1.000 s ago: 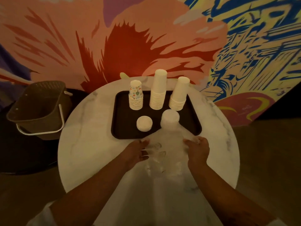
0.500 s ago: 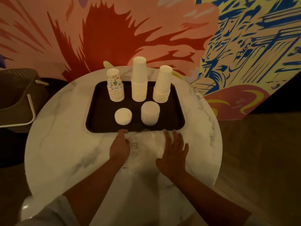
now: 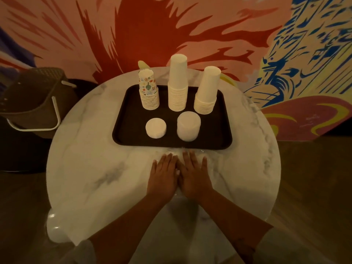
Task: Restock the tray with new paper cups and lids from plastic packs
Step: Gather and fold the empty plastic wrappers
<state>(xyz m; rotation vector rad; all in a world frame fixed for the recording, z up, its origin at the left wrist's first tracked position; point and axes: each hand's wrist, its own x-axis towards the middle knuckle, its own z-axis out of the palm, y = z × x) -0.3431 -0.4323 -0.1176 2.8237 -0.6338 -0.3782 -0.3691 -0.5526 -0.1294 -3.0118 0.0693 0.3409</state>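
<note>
- Seemingly, the restocking is close to done: the dark brown rectangular plastic tray (image 3: 131, 121) sits at the far middle of the round white marble desk (image 3: 95, 149) and already carries both cups and lids.
- Cups, counted by stack, make three stacks in the tray's back row:
  - a short stack of flower-patterned paper cups (image 3: 149, 92) on the left
  - a tall stack of plain white paper cups (image 3: 178, 84) in the middle
  - a slightly leaning stack of plain white paper cups (image 3: 207, 90) on the right
- The single cups in each stack are too many and too fine to count.
- Lids make two stacks in the front row: a low stack of white round lids (image 3: 155, 128) and, just beside it, a taller stack of white round lids (image 3: 188, 126).
- One clear, emptied plastic pack (image 3: 211, 161) lies flat on the desk just in front of the tray. Its edges are faint.
- The left hand (image 3: 163, 176) and the right hand (image 3: 195, 177) lie side by side on that pack, palms down and fingers straight, pressing it flat and holding nothing.
- What seems left is to clear the wrapper away, perhaps into the brown woven plastic basket with a white handle (image 3: 32, 96) beside the desk. No unopened pack shows.
</note>
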